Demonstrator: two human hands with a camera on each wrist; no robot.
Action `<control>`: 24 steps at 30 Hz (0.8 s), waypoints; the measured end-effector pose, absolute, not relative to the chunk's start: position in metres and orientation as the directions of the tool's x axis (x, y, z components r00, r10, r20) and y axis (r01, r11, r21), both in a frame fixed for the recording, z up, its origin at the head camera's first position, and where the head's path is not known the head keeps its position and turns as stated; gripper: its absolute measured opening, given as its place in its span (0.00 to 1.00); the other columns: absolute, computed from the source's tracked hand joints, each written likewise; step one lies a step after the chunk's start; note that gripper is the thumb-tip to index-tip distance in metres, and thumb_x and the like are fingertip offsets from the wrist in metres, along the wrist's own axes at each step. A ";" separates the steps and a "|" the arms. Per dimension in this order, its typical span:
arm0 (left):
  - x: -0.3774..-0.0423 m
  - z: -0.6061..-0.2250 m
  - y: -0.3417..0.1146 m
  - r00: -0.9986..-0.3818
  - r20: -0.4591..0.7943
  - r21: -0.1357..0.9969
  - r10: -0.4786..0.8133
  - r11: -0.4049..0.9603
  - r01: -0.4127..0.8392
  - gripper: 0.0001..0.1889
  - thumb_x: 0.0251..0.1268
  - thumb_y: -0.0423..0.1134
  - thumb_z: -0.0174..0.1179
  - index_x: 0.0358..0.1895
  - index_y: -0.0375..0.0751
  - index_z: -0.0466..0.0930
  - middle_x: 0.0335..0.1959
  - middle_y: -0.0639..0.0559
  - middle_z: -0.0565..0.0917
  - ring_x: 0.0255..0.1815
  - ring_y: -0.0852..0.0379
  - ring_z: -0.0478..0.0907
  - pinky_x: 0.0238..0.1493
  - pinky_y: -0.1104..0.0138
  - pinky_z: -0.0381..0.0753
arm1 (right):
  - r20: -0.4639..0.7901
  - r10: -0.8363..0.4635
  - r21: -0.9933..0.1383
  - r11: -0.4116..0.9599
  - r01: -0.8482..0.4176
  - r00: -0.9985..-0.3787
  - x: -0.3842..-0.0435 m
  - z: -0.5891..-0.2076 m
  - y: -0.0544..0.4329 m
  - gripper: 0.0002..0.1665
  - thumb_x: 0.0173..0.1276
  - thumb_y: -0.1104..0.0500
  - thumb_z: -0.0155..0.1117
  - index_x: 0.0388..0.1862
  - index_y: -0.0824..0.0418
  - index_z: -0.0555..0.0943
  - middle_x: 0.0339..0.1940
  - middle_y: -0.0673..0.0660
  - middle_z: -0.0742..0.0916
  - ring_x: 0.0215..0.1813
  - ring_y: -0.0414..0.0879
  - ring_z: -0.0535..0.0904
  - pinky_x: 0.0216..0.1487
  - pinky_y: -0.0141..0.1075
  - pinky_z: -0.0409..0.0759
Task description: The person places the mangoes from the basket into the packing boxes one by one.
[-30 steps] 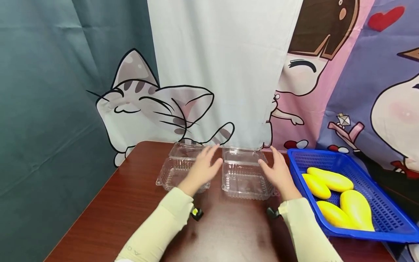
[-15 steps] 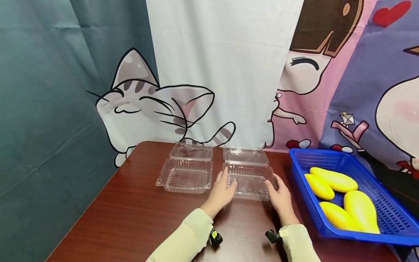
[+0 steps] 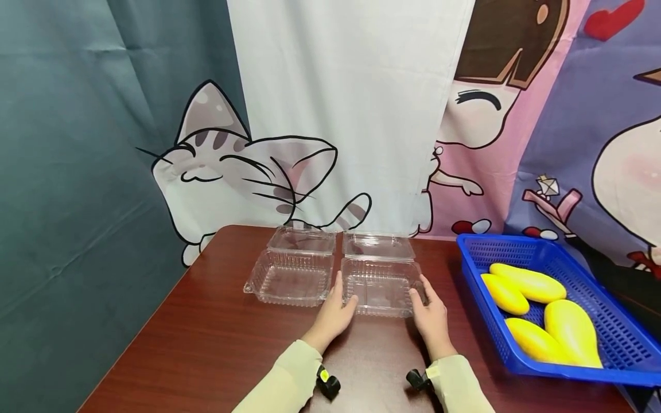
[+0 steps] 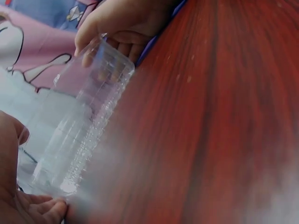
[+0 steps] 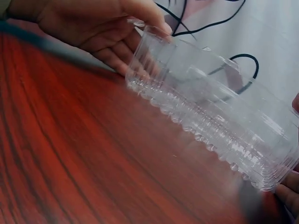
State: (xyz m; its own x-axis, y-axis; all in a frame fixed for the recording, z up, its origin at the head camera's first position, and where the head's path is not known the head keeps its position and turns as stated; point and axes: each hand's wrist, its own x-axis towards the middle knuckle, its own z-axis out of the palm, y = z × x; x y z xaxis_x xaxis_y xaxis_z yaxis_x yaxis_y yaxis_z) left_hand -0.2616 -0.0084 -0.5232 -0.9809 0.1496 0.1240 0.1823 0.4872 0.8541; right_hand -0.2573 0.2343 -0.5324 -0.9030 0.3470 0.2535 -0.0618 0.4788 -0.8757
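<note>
Your two hands are on the right-hand clear plastic clamshell container (image 3: 379, 289), near the table's far side. Left hand (image 3: 330, 316): thumb at rim, fingers along the left outer wall, partly closed, pinching it. Right hand (image 3: 431, 321): same on the right side, thumb over rim, fingers against the wall, gap only wall-thick as far as you can see. Its lid (image 3: 378, 246) lies folded back behind. A second open clamshell (image 3: 291, 282) sits just to the left. On your right, a blue plastic basket (image 3: 583, 374) holds four yellow mango-like fruits (image 3: 528, 283). Wooden table (image 3: 206, 344), cartoon-print backdrop (image 3: 203, 198) behind.
</note>
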 end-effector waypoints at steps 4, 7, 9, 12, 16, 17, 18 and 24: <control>-0.262 -0.525 -0.018 -0.981 0.132 0.862 0.140 0.472 0.183 0.41 0.77 0.47 0.52 0.84 0.48 0.39 0.78 0.33 0.60 0.73 0.31 0.62 0.69 0.37 0.62 | 0.265 0.342 -0.864 0.499 -0.065 -0.902 -0.258 -0.533 0.225 0.32 0.74 0.54 0.62 0.75 0.57 0.71 0.70 0.68 0.77 0.70 0.65 0.72 0.68 0.59 0.68; -0.264 -0.527 -0.025 -0.979 0.159 0.864 0.129 0.462 0.201 0.40 0.77 0.45 0.52 0.84 0.48 0.40 0.77 0.32 0.60 0.73 0.31 0.64 0.69 0.37 0.63 | 0.267 0.334 -0.860 0.506 -0.067 -0.904 -0.259 -0.532 0.217 0.32 0.74 0.54 0.62 0.75 0.56 0.71 0.70 0.68 0.76 0.71 0.65 0.70 0.69 0.59 0.67; -0.264 -0.527 -0.029 -0.977 0.175 0.865 0.126 0.455 0.213 0.39 0.77 0.44 0.52 0.84 0.47 0.41 0.77 0.33 0.60 0.72 0.31 0.65 0.69 0.38 0.64 | 0.265 0.327 -0.860 0.505 -0.069 -0.907 -0.260 -0.531 0.212 0.33 0.74 0.54 0.62 0.76 0.56 0.70 0.71 0.67 0.75 0.72 0.64 0.70 0.70 0.58 0.66; -0.265 -0.528 -0.036 -0.974 0.190 0.865 0.125 0.447 0.226 0.39 0.77 0.43 0.52 0.83 0.47 0.43 0.77 0.34 0.61 0.72 0.33 0.66 0.68 0.39 0.66 | 0.259 0.317 -0.862 0.503 -0.070 -0.912 -0.261 -0.531 0.206 0.33 0.74 0.53 0.62 0.76 0.56 0.69 0.72 0.66 0.75 0.73 0.62 0.69 0.71 0.56 0.66; -0.269 -0.530 -0.042 -0.972 0.202 0.865 0.118 0.444 0.233 0.38 0.77 0.43 0.52 0.83 0.46 0.45 0.77 0.34 0.61 0.71 0.34 0.67 0.67 0.40 0.67 | 0.266 0.305 -0.865 0.495 -0.086 -0.914 -0.262 -0.530 0.201 0.34 0.74 0.53 0.62 0.76 0.56 0.69 0.73 0.66 0.74 0.74 0.62 0.68 0.72 0.56 0.65; -0.269 -0.531 -0.042 -0.972 0.204 0.863 0.114 0.447 0.234 0.38 0.77 0.43 0.52 0.83 0.47 0.45 0.77 0.34 0.62 0.71 0.34 0.67 0.67 0.40 0.68 | 0.276 0.303 -0.862 0.497 -0.096 -0.912 -0.262 -0.530 0.200 0.34 0.74 0.54 0.62 0.77 0.57 0.68 0.73 0.66 0.74 0.74 0.62 0.68 0.72 0.57 0.64; -0.270 -0.531 -0.043 -0.972 0.209 0.863 0.110 0.447 0.236 0.37 0.77 0.43 0.52 0.83 0.46 0.46 0.77 0.35 0.62 0.71 0.34 0.68 0.67 0.40 0.68 | 0.291 0.300 -0.859 0.500 -0.110 -0.908 -0.261 -0.527 0.199 0.35 0.73 0.54 0.63 0.77 0.58 0.68 0.73 0.67 0.73 0.74 0.63 0.67 0.72 0.57 0.63; -0.270 -0.532 -0.041 -0.966 0.238 0.860 0.100 0.441 0.257 0.37 0.76 0.41 0.54 0.83 0.46 0.49 0.75 0.35 0.65 0.68 0.36 0.71 0.65 0.42 0.71 | 0.531 0.264 -0.747 0.595 -0.297 -0.806 -0.250 -0.484 0.217 0.33 0.68 0.61 0.67 0.70 0.65 0.71 0.70 0.68 0.74 0.73 0.62 0.67 0.72 0.57 0.62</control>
State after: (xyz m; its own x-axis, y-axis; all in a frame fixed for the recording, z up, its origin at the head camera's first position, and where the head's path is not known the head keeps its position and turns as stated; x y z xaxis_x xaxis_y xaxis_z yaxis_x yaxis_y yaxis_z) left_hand -0.2704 -0.0407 -0.5319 -0.9661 0.0995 0.2382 0.2574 0.4408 0.8599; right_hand -0.2498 0.2167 -0.4843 -0.8055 0.2636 0.5306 -0.2969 0.5954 -0.7465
